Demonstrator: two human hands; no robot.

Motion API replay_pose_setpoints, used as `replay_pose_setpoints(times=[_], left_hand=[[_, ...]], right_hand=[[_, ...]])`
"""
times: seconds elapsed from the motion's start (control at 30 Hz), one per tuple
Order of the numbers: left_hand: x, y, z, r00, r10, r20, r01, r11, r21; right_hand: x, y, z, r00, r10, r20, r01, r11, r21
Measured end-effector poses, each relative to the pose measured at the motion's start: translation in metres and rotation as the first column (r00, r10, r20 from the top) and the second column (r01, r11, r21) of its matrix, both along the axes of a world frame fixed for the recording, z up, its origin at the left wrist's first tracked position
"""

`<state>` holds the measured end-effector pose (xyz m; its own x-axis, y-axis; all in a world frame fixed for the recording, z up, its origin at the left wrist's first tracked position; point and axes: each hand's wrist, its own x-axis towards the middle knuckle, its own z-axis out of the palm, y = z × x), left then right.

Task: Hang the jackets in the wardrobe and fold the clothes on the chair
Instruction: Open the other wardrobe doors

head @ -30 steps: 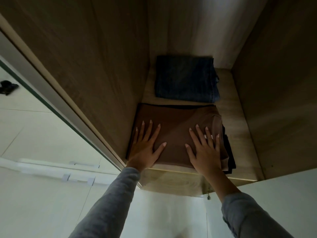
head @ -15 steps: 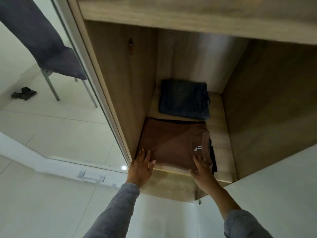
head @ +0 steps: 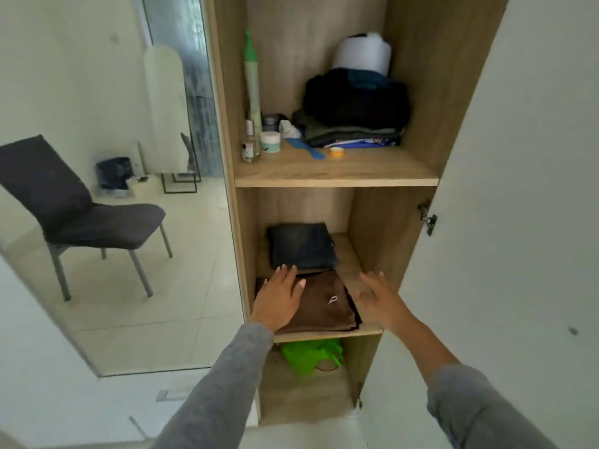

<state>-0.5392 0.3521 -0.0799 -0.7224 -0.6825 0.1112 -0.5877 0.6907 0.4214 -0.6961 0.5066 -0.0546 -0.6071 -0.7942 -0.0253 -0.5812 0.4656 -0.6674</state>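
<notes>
2 hands reach into an open wardrobe. Nearest, the left hand lies flat on the left part of a folded brown garment, fingers straight and close together. The right hand hovers just beside the garment's right edge, fingers loosely spread, palm turned inward, holding nothing (whether it brushes the wood cannot be told). The brown garment sits at the front of the middle shelf, over a black layer. Below, a bright green bag lies in the bottom compartment. Behind the brown garment, 1 folded dark blue garment rests at the back of the same shelf. Higher, the upper shelf carries a pile of dark clothes and small bottles. Far left, a dark chair stands on pale tiles. The brown garment looks soft, light and limp: flat palms slid under both sides should carry it, whereas a pinch at 1 corner would likely undo the fold.
</notes>
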Motion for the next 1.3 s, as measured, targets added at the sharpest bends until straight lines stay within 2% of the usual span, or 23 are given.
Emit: replay_pose_setpoints(times=[0.13, 0.27, 0.4, 0.57, 0.77, 0.87, 0.97, 1.03, 1.17, 1.3], left_hand=[[0.038, 0.055, 0.035, 0.990, -0.127, -0.068, 0.124, 0.991, -0.044], [0.051, 0.097, 0.071, 0.971, -0.215, -0.105, 0.209, 0.976, -0.060], [0.036, 0.156, 0.120, 0.922, -0.350, -0.165, 0.338, 0.936, -0.094], [0.006, 0.243, 0.183, 0.763, -0.574, -0.298, 0.548, 0.818, -0.174], [-0.036, 0.328, 0.241, 0.570, -0.717, -0.402, 0.625, 0.696, -0.355], [-0.059, 0.366, 0.270, 0.489, -0.760, -0.427, 0.617, 0.648, -0.447], [-0.081, 0.390, 0.297, 0.432, -0.808, -0.401, 0.574, 0.589, -0.568], [-0.098, 0.403, 0.315, 0.417, -0.830, -0.370, 0.511, 0.551, -0.660], [-0.139, 0.424, 0.344, 0.463, -0.844, -0.271, 0.368, 0.461, -0.807], [-0.172, 0.430, 0.349, 0.611, -0.771, -0.180, 0.183, 0.359, -0.915]], right_hand=[[0.049, 0.073, 0.033, 0.995, -0.097, -0.030, 0.094, 0.992, -0.089], [0.079, 0.135, 0.068, 0.973, -0.187, -0.134, 0.168, 0.975, -0.144], [0.095, 0.201, 0.112, 0.907, -0.354, -0.231, 0.280, 0.912, -0.300], [0.104, 0.272, 0.162, 0.819, -0.506, -0.271, 0.327, 0.800, -0.503], [0.097, 0.336, 0.193, 0.757, -0.588, -0.286, 0.301, 0.702, -0.645], [0.078, 0.368, 0.206, 0.747, -0.623, -0.232, 0.310, 0.636, -0.707], [0.049, 0.384, 0.214, 0.736, -0.640, -0.219, 0.336, 0.627, -0.703], [0.028, 0.387, 0.220, 0.762, -0.619, -0.191, 0.343, 0.635, -0.693], [-0.009, 0.384, 0.227, 0.838, -0.523, -0.157, 0.288, 0.667, -0.687], [-0.035, 0.377, 0.217, 0.932, -0.348, -0.103, 0.182, 0.694, -0.697]])
